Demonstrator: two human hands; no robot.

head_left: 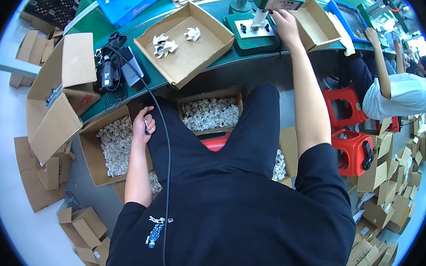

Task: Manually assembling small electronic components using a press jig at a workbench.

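My right hand (284, 25) reaches up to the green press machine (252, 34) on the green bench and rests against its base beside the white fixture plate; whether it holds a part is hidden. My left hand (143, 124) hangs low beside my left thigh, fingers curled around a small dark and white piece, just right of a cardboard box of small white plastic parts (112, 144) on the floor. A shallow cardboard tray (198, 51) on the bench holds three white fan-shaped parts (164, 46).
A second box of white parts (209, 113) sits under the bench before my knees. A black cable (166, 145) runs from power adapters (114, 71) down across my shirt. Blue trays, an open carton (59, 94), red stools (351, 151) and a seated co-worker (401, 93) surround me.
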